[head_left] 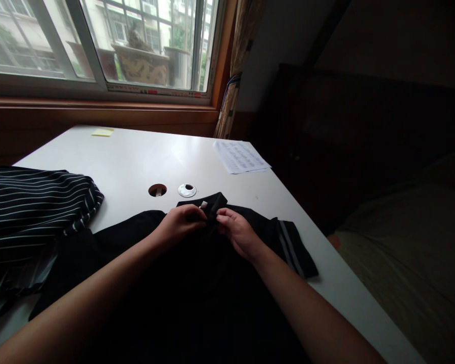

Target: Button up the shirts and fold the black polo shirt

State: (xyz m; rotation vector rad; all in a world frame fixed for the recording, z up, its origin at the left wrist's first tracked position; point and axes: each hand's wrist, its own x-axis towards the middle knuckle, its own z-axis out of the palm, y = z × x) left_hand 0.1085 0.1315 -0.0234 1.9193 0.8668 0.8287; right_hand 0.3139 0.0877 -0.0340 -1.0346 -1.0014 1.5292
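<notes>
A black shirt [197, 283] lies spread over the near part of the white table, its collar [217, 200] toward the window. Grey stripes cross its right sleeve [293, 247]. At the collar's left side my left hand [182, 222] pinches the dark cloth, beside a small white label [203, 205]. Facing it, my right hand [238, 230] has thumb and fingers closed on the collar's front. Only a small gap separates the two hands. What lies right between the fingertips is too dark to make out beyond black cloth.
Black-and-white striped cloth [34, 212] is heaped at the left. A round cable hole [157, 190] and its silvery cover [187, 190] sit beyond the shirt. Printed papers [240, 156] lie at the far right corner, a yellow note [102, 132] at the far left. The window is behind.
</notes>
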